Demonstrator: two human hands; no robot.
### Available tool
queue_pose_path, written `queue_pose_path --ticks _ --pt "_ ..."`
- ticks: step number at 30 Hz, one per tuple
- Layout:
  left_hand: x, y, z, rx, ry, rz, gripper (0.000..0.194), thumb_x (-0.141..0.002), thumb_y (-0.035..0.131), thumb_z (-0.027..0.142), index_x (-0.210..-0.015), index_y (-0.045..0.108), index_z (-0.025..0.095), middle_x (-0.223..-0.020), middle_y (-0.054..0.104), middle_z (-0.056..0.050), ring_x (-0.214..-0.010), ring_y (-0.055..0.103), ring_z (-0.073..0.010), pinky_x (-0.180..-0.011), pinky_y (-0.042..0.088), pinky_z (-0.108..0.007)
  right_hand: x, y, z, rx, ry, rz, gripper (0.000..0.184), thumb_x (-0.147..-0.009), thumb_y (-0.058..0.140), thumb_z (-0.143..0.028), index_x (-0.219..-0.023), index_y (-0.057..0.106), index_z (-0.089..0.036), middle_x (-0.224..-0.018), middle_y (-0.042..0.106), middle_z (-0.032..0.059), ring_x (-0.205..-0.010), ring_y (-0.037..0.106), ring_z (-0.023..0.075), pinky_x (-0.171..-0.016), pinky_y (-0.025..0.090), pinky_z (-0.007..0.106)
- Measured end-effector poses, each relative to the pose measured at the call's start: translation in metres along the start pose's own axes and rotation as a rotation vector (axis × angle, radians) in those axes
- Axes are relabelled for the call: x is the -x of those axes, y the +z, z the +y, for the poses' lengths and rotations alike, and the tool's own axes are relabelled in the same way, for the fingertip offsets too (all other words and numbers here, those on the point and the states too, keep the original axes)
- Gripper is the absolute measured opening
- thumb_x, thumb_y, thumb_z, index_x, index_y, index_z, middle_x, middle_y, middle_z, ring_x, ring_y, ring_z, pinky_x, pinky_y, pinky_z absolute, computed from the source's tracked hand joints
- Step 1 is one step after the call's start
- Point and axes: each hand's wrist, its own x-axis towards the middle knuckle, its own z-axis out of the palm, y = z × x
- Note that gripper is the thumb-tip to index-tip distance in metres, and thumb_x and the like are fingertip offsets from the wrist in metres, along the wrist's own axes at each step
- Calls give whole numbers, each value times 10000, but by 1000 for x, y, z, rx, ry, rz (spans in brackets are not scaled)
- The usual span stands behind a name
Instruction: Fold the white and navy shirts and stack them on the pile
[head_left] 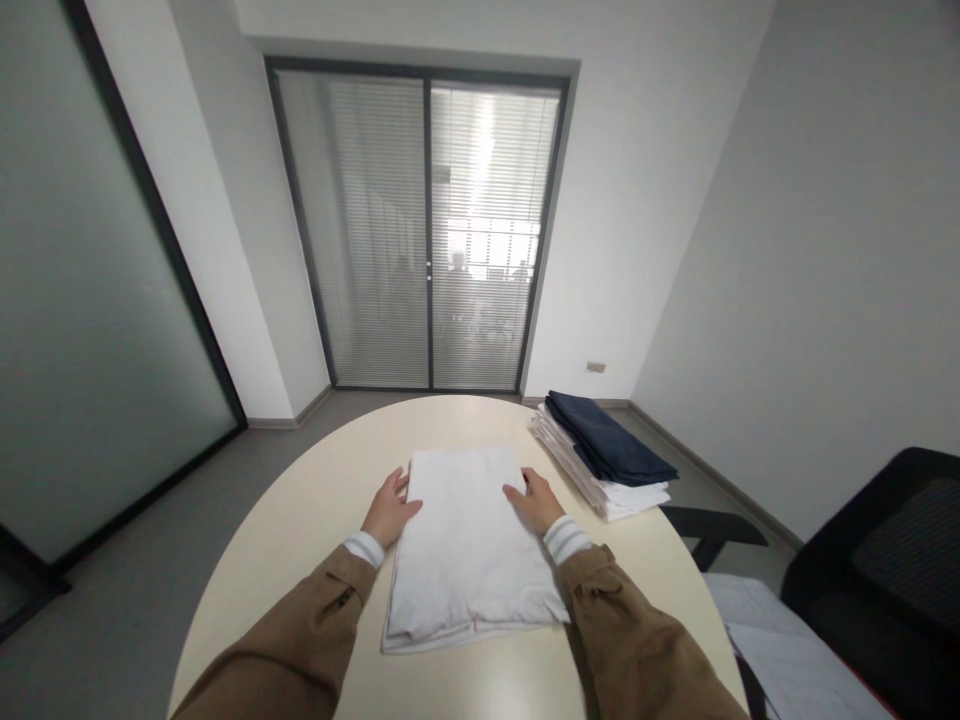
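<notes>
A folded white cloth (pixel 472 540) lies flat on the round table, roughly rectangular, with more than one layer showing along its near edge. My left hand (pixel 391 507) holds its left side near the far corner, thumb on top and fingers along the edge. At the opposite side, my right hand (pixel 534 500) grips the far right edge, its thumb resting on the top layer and its other fingers partly hidden beyond the edge. What kind of item the cloth is cannot be made out.
Folded white fabrics (pixel 626 497) are stacked at the table's right edge, with a folded navy cloth (pixel 611 440) on top. A black office chair (pixel 885 570) stands at the right, white papers or cloth (pixel 787 640) on its seat. The cream table (pixel 300 540) has a curved edge.
</notes>
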Motion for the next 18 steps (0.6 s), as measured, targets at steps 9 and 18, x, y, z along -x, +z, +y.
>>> queue_pose_path --ticks 9,18 --pt "11 -7 11 190 -8 -273 777 -574 845 251 -1286 577 91 -1182 699 -172 -1072 675 -310 -913 540 -413 3 -27 6 -716 188 -333 1023 -518 870 -379 -1329 259 -249 -807 709 -29 -689 687 208 -760 551 401" --pt "19 -12 13 276 -109 -513 966 -569 767 90 -1462 409 173 -1215 688 -150 -991 699 -288 -796 552 -347 19 -38 -2 -828 58 -526 1301 -491 884 -200 -1544 130 -318 -1247 670 100 -1050 679 310 -893 538 472"
